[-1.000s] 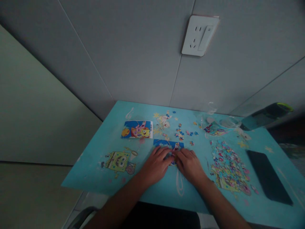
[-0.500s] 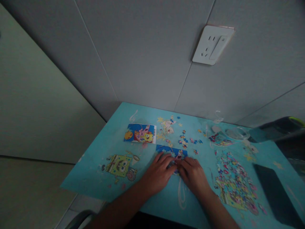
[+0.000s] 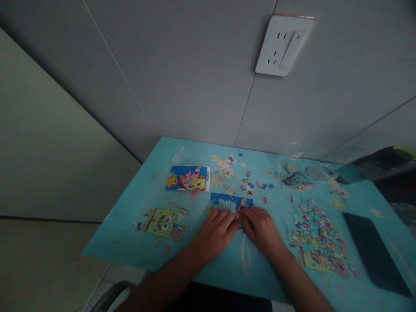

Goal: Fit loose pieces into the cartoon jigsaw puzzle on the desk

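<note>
Now the left hand [image 3: 216, 232] is bunching narrow beside the right hand [image 3: 262, 225], baring more puzzle [image 3: 240, 201] toward the bench's [image 3: 139, 195] front edge; whether either is gripping anything isn't showing.

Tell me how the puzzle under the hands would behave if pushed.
The puzzle would probably slide, lying flat on the smooth-looking table. It may flex or split near the left hand, where a jagged, pale patch looks like a gap.
</note>
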